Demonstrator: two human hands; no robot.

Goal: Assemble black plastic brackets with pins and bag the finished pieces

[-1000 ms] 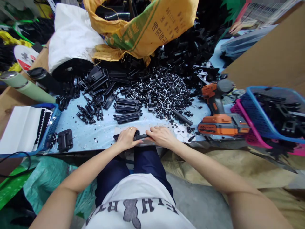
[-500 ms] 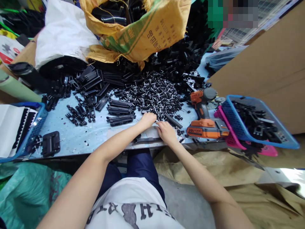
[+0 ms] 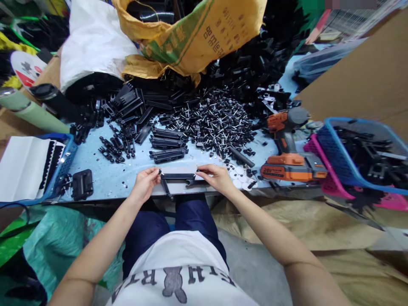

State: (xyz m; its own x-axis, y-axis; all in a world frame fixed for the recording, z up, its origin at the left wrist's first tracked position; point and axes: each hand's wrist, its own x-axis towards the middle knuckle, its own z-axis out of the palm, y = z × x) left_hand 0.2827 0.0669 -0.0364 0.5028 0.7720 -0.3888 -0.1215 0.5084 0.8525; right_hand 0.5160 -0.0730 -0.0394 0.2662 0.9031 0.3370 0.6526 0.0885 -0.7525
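A long black plastic part (image 3: 177, 176) lies at the table's near edge, between my two hands. My left hand (image 3: 147, 182) pinches something small and dark at the part's left end. At its right end my right hand (image 3: 216, 176) pinches a small black piece with a metal pin. A thinner black arm (image 3: 167, 189) angles down from the left end. Just beyond are stacked black parts (image 3: 168, 155) and a heap of small pins (image 3: 219, 119).
An orange cordless drill (image 3: 288, 163) stands right of my hands, beside a blue basket (image 3: 341, 170). A blue basket (image 3: 72, 153) with white sheets is at the left. Yellow sack (image 3: 197, 42) and white sack (image 3: 92, 38) lie behind. Another person's hand (image 3: 314, 36) shows at upper right.
My hands have moved apart from beside the pin heap; the left came left and nearer to me. They are now at the long part's two ends. The view has shifted slightly.
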